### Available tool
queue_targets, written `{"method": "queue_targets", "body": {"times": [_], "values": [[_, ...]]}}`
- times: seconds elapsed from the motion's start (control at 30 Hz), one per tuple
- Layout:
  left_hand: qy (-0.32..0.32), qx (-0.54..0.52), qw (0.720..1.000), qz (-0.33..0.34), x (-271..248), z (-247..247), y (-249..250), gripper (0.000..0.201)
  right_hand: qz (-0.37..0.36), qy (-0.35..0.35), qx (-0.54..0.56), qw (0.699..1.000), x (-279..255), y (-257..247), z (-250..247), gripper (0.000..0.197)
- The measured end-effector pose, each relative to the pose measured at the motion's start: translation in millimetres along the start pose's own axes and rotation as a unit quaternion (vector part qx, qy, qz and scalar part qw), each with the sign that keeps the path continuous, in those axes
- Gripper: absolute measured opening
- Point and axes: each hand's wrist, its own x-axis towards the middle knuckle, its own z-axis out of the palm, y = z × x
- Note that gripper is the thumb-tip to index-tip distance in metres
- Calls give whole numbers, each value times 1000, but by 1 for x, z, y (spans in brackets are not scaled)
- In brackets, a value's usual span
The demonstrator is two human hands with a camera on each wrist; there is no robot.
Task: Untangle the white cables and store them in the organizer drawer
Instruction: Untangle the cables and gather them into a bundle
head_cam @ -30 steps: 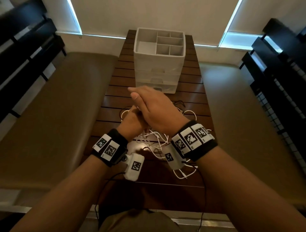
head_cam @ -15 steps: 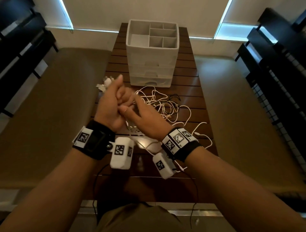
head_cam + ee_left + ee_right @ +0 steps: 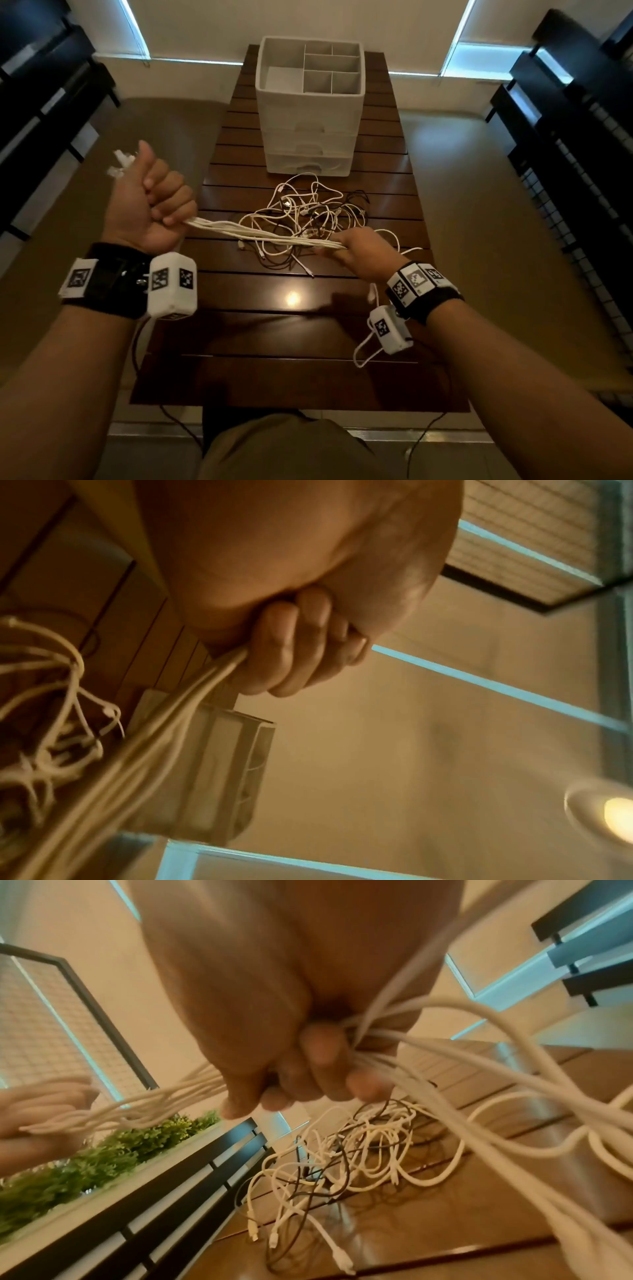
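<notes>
Pulling apart, the left hand [image 3: 150,202] and right hand [image 3: 359,253] each gripped the bunch of thin white cables [image 3: 260,234], now stretched straight above the brown slatted wooden table [image 3: 308,329], ready for folding.

My spot: a home lounge w/ dark slatted wooden table [image 3: 308,329], black slatted chairs [image 3: 579,113], window blinds [image 3: 524,534], green planter [image 3: 103,1153].
</notes>
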Motion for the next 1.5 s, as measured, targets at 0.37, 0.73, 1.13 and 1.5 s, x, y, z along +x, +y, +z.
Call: {"method": "queue_targets", "body": {"times": [0.37,0.73,1.13,1.5], "values": [[-136,545,827,23,1,84,-94,18,-52,86,-237,966,7,-63,-25,16],[-87,570,814,72,8,64,-82,22,-68,81,-159,982,10,-69,-38,22],[-89,576,806,101,1,64,-74,25,-85,38,54,994,14,-38,-22,24],[31,500,854,141,5,22,-41,29,-30,69,-12,997,-6,-18,-73,43]]}}
